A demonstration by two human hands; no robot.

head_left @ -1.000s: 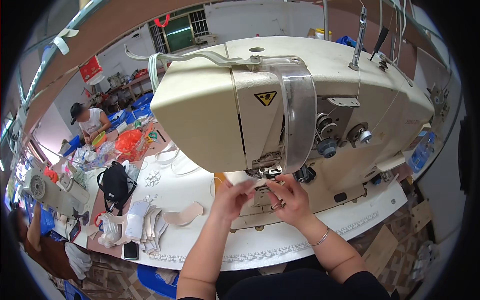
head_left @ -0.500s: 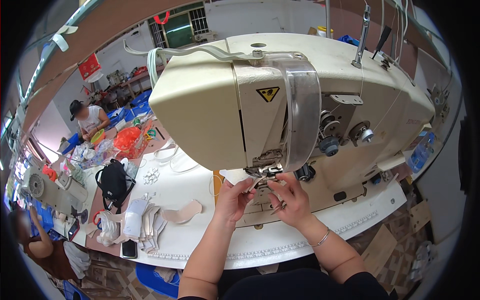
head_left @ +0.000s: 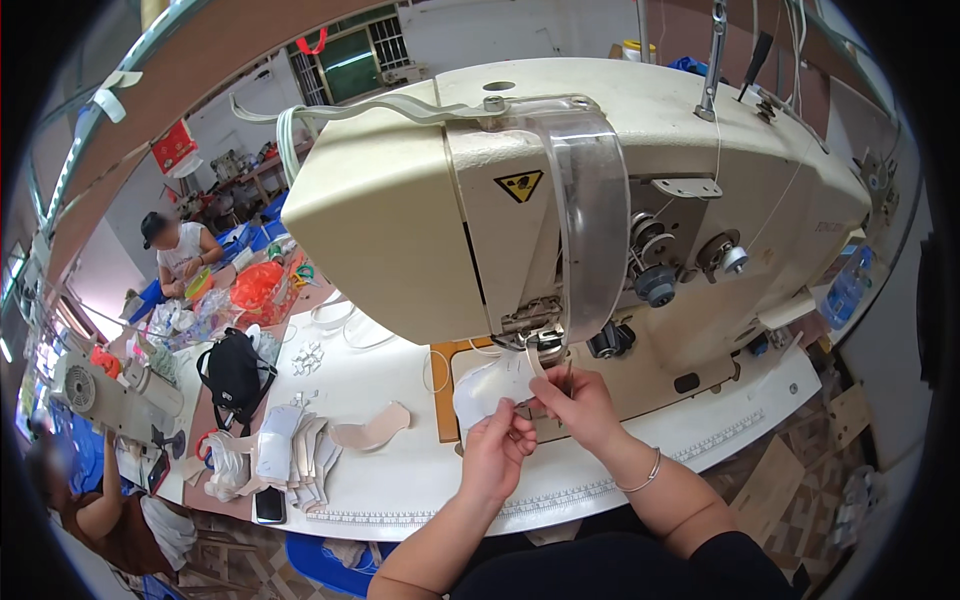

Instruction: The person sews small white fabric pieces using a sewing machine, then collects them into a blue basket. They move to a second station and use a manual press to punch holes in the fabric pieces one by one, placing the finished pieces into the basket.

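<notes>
White flat piece (head_left: 484, 391), rounded left edge, narrow pale strip (head_left: 533, 361) alongside

Sewing workshop, industrial sewing machine (head_left: 380, 230), stacked cut pieces (head_left: 303, 452), co-workers (head_left: 183, 250)

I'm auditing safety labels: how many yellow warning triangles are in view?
1: a yellow warning triangle on the large sewing machine, left of its clear curved guard; others may be hidden on surfaces facing away.
</notes>
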